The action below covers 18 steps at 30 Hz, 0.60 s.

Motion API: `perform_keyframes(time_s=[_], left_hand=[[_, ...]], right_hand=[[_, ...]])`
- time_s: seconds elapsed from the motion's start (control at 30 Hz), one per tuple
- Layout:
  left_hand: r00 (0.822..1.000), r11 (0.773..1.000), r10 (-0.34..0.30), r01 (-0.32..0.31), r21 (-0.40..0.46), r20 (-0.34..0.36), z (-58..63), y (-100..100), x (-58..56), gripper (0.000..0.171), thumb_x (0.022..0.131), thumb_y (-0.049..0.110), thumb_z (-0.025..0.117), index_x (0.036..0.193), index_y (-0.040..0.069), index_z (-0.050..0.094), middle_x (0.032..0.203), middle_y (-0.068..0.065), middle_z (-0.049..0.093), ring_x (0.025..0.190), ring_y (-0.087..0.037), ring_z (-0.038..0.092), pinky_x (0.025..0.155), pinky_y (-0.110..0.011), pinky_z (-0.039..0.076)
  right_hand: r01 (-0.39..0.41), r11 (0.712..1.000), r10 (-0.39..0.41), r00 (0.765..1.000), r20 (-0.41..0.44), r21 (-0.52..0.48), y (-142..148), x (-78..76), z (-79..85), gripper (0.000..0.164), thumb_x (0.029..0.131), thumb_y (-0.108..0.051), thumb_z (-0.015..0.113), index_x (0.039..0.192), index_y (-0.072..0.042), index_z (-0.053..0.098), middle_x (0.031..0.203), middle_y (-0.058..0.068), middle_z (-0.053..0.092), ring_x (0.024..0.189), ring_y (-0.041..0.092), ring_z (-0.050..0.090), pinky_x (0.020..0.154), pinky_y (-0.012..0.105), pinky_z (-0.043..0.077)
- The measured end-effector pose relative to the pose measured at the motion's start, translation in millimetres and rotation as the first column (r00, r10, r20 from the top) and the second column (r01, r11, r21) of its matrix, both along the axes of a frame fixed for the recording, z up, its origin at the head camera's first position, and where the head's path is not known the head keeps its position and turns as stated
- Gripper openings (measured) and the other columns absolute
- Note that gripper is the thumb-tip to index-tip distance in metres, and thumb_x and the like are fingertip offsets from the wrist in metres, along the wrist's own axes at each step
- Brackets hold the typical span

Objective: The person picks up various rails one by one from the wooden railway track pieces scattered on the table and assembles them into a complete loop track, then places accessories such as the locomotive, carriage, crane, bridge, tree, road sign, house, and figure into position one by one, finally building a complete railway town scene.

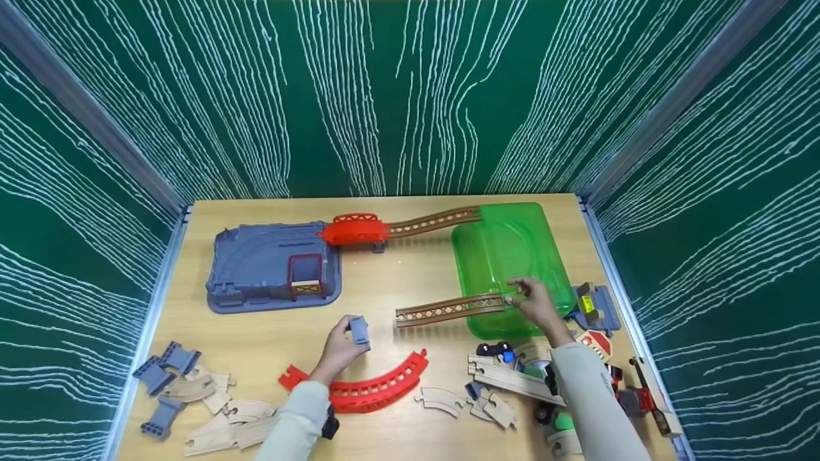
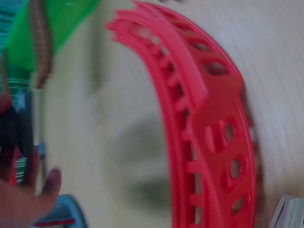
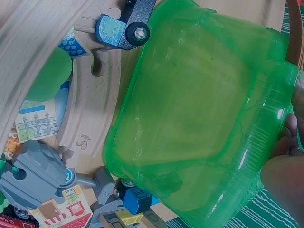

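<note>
My left hand grips a small grey-blue track support, held over the table in front of the red curved track. In the left wrist view the support appears blurred and dark between the fingers. At the front edge of the green tub, my right hand pinches the right end of a brown lattice track. The track's left end points toward my left hand, with its shadow on the table below. Fingers curl at the tub's edge in the right wrist view, partly cut off by the frame.
A grey-blue mountain base stands at back left, joined by a red bridge and another brown track to the tub. Grey supports and wooden tracks lie front left. Mixed wooden tracks and vehicles crowd front right.
</note>
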<state>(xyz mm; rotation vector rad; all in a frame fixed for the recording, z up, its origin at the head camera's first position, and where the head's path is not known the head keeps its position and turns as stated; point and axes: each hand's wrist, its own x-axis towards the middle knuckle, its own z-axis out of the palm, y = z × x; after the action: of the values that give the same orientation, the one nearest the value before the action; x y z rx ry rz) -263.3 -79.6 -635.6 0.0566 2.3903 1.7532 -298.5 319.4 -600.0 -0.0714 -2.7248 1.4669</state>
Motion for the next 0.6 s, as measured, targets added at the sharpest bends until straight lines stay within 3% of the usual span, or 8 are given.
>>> perform_keyframes(time_s=[0.07, 0.17, 0.37, 0.5, 0.6], left_hand=[[0.998, 0.988, 0.008, -0.019, -0.155, -0.068, -17.5, 5, -7.7, 0.05, 0.056, 0.002, 0.074, 0.102, 0.004, 0.055, 0.099, -0.014, 0.056, 0.095, -0.03, 0.05, 0.082, -0.044, 0.041], [0.994, 0.953, 0.002, -0.034, -0.3, -0.106, -35.2, 9, -14.2, 0.051, 0.056, 0.009, 0.078, 0.101, 0.009, 0.054, 0.096, -0.013, 0.056, 0.091, -0.029, 0.051, 0.078, -0.042, 0.043], [0.993, 0.946, -0.078, 0.045, -0.32, -0.091, -54.5, 20, -23.9, 0.061, 0.058, 0.0, 0.075, 0.11, 0.012, 0.045, 0.095, -0.014, 0.053, 0.086, -0.028, 0.052, 0.073, -0.04, 0.046], [0.984, 0.935, -0.14, 0.094, -0.343, -0.111, -57.5, 33, -31.2, 0.06, 0.058, -0.006, 0.071, 0.109, 0.012, 0.045, 0.099, -0.011, 0.053, 0.087, -0.026, 0.052, 0.074, -0.039, 0.045], [0.976, 0.924, -0.161, 0.097, -0.37, -0.145, -56.9, 44, -36.5, 0.056, 0.059, -0.008, 0.067, 0.108, 0.011, 0.047, 0.1, -0.008, 0.053, 0.086, -0.024, 0.052, 0.075, -0.039, 0.045]], right_hand=[[0.005, 1.0, -0.005, 1.0, -0.021, 0.015, 0, -0.1, -2.1, 0.029, 0.069, 0.006, 0.068, 0.096, 0.007, 0.059, 0.076, 0.015, 0.046, 0.071, 0.022, 0.039, 0.062, 0.024, 0.033], [-0.012, 1.0, 0.013, 0.999, -0.03, 0.022, -2, -0.2, -3.9, 0.028, 0.069, 0.006, 0.068, 0.096, 0.007, 0.059, 0.076, 0.015, 0.046, 0.071, 0.022, 0.039, 0.062, 0.025, 0.034], [-0.011, 1.0, 0.011, 1.0, 0.004, -0.017, -4, -0.1, -2.1, 0.03, 0.068, 0.006, 0.068, 0.097, 0.006, 0.059, 0.078, 0.016, 0.047, 0.074, 0.024, 0.041, 0.066, 0.027, 0.037], [-0.003, 1.0, 0.003, 1.0, 0.022, -0.005, -1, 0.8, 0.0, 0.031, 0.068, 0.005, 0.068, 0.098, 0.005, 0.059, 0.079, 0.015, 0.047, 0.075, 0.023, 0.041, 0.066, 0.027, 0.037], [0.001, 1.0, -0.001, 1.0, 0.029, 0.003, 2, 0.6, 1.4, 0.033, 0.068, 0.006, 0.068, 0.099, 0.005, 0.058, 0.08, 0.016, 0.047, 0.076, 0.023, 0.041, 0.066, 0.027, 0.037]])
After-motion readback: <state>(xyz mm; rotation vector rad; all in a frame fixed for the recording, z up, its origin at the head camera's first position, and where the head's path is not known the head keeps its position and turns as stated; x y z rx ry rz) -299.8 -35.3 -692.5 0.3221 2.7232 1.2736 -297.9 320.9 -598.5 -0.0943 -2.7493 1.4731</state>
